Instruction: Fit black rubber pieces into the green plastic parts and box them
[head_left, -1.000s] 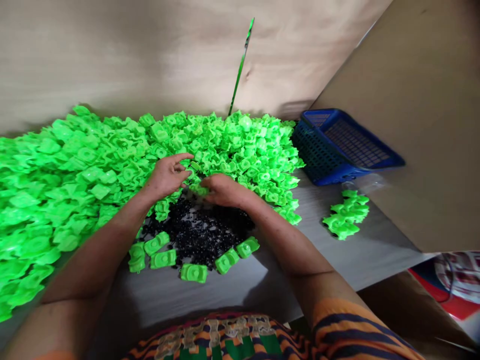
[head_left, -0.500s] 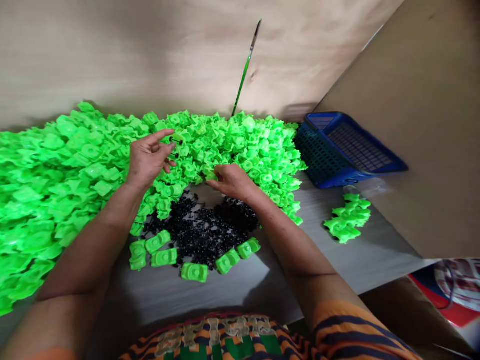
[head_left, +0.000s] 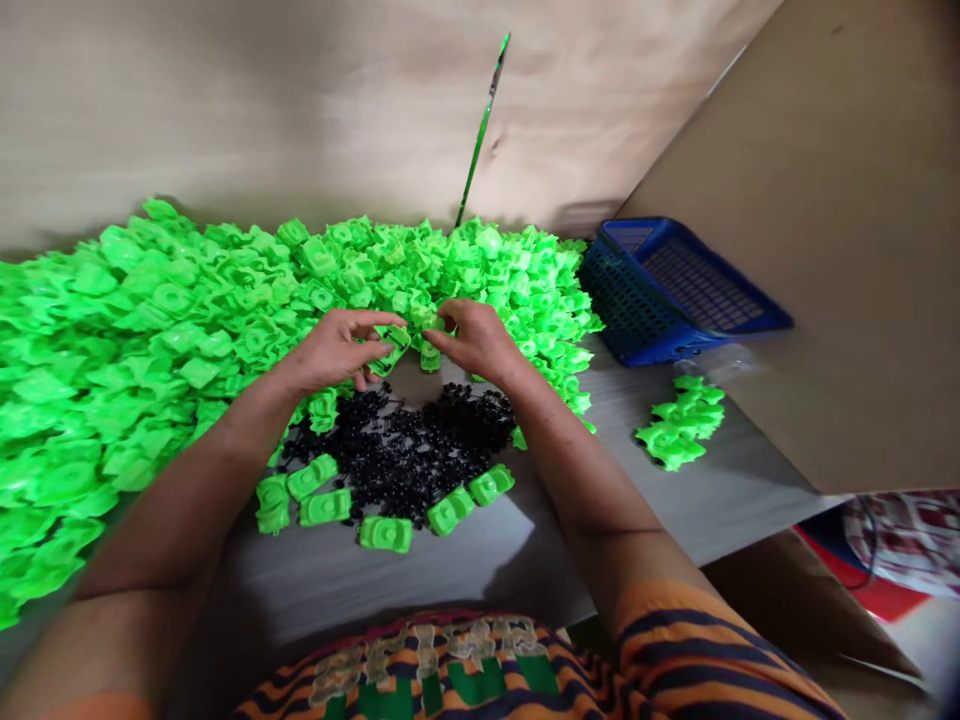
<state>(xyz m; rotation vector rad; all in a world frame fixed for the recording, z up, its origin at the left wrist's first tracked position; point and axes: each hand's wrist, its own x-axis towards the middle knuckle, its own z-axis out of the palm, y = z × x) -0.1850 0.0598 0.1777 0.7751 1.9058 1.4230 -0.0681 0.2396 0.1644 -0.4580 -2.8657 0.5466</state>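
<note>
My left hand (head_left: 337, 348) pinches a green car-shaped piece (head_left: 395, 345) between thumb and fingers, with thin black parts on its near side. Just to the right, my right hand (head_left: 474, 338) is curled with thumb and forefinger close together; whether something small is between them is too small to tell. Both hands hover over the front edge of a large heap of green pieces (head_left: 187, 300). Below them lies a pile of small black axle-like parts (head_left: 409, 450). Several green car bodies, among them one at the front (head_left: 385, 534), lie around the pile's near side.
A blue basket (head_left: 637, 300) leans at the back right. In front of it sits a small cluster of green pieces (head_left: 681, 425) beside clear plastic. A green-handled brush (head_left: 480, 140) stands upright behind the heap. The grey table's (head_left: 750, 480) right edge borders a cardboard box.
My left hand has moved right and down, and a green piece now shows in its fingers. My right hand has risen slightly. The two hands are closer together.
</note>
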